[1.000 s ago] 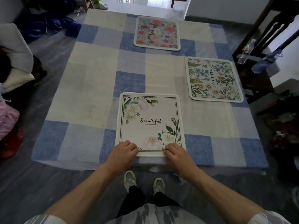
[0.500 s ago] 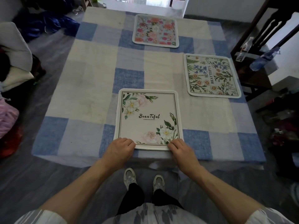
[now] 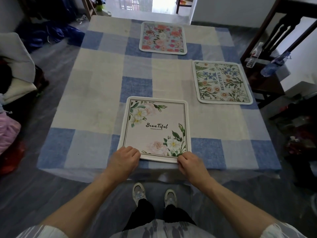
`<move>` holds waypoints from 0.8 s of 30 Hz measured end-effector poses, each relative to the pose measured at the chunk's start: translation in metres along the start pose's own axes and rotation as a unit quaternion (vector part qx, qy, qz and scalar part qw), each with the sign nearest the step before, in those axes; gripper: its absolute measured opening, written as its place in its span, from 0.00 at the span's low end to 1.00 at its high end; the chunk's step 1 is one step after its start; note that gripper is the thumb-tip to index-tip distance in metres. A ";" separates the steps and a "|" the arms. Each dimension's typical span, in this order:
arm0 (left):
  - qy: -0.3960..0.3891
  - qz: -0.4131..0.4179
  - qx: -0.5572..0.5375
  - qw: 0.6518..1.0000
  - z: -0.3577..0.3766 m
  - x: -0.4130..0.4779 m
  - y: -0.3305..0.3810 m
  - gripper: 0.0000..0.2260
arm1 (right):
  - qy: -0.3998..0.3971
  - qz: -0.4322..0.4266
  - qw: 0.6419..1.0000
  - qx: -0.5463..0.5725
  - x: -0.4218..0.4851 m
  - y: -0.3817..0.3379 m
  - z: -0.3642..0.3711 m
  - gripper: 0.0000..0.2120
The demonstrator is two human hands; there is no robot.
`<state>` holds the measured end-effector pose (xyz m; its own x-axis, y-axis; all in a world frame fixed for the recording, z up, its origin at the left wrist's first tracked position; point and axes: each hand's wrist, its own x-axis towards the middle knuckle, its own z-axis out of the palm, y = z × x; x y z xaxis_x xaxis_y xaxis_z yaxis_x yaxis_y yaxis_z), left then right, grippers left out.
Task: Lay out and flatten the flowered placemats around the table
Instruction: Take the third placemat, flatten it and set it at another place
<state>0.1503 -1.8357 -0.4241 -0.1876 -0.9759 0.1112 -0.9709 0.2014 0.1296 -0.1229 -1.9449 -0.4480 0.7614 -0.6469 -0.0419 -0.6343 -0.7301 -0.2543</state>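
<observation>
A white placemat [image 3: 155, 127] with white and pink flowers and the word "BeauTiful" lies flat at the near edge of the table. My left hand [image 3: 124, 160] grips its near left corner and my right hand [image 3: 190, 163] grips its near right corner, fingers curled over the edge. A second placemat [image 3: 222, 82] with blue and orange flowers lies flat at the right side. A third placemat [image 3: 163, 38] with red and pink flowers lies flat at the far end.
The table wears a blue and cream checked cloth [image 3: 96, 93]. A dark wooden chair [image 3: 267, 66] holding two plastic bottles [image 3: 272, 65] stands at the right. Piles of cloth [image 3: 15, 69] and bags crowd the left floor; more clutter [image 3: 301, 138] sits at the right.
Both hands have slid apart along the near edge of the white placemat, out to its two corners. The mat has shifted slightly away from the table edge.
</observation>
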 end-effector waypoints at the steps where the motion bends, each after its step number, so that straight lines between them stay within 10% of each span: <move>1: 0.003 0.004 0.004 1.000 0.000 0.000 0.003 0.03 | -0.005 0.005 1.000 -0.002 0.000 -0.001 0.000 0.08; 11: -0.113 -0.010 0.003 0.994 0.008 0.000 0.009 0.14 | -0.063 0.039 0.997 0.016 0.012 -0.007 -0.015 0.08; 24: 0.018 -0.117 -0.077 0.990 -0.025 0.096 -0.049 0.06 | 0.050 0.093 0.988 0.114 0.091 0.004 -0.046 0.10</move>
<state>0.1836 -1.9371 -0.3948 0.0474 -0.9944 0.0948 -0.9523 -0.0163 0.3049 -0.0623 -2.0164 -0.4083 0.6100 -0.7922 -0.0159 -0.7066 -0.5347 -0.4635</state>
